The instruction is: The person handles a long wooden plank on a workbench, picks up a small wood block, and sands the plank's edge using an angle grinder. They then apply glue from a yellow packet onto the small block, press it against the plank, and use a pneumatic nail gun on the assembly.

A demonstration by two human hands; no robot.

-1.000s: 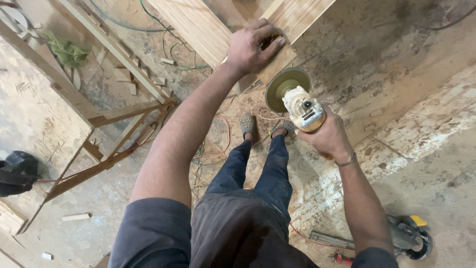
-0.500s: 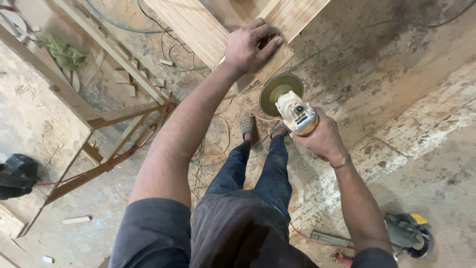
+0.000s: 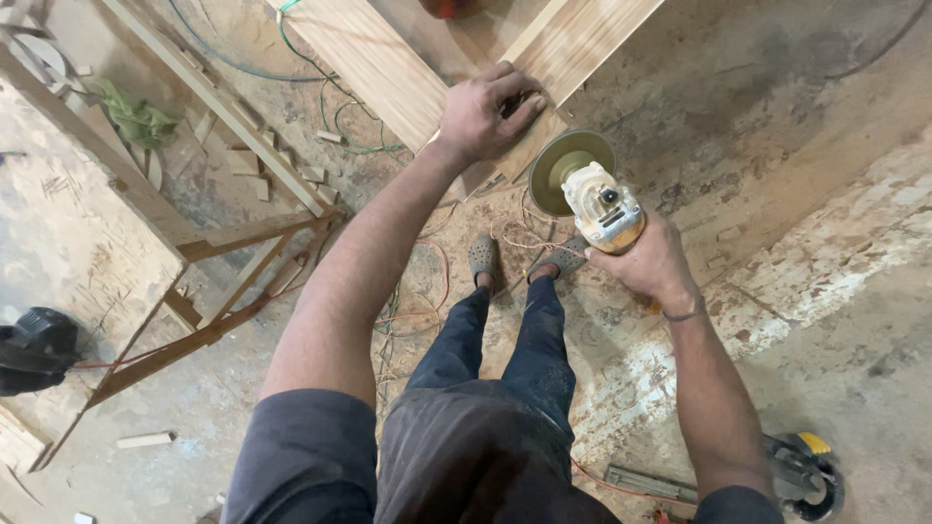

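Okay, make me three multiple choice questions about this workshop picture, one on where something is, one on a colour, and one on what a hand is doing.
1. Where does the left hand rest?
A. On the wooden board
B. On the floor
C. On the person's knee

2. What colour is the grinder's disc?
A. Bright red
B. Olive green
C. Blue

3. What is the state of the right hand?
A. Open and empty
B. Flat on the board
C. Closed around the angle grinder

Answers:
1. A, the left hand lies palm down on the pale board, at its near end.
2. B, the round disc facing the camera is a dull olive green.
3. C, the right hand's fingers wrap the grinder's body, with the disc held next to the board's edge.
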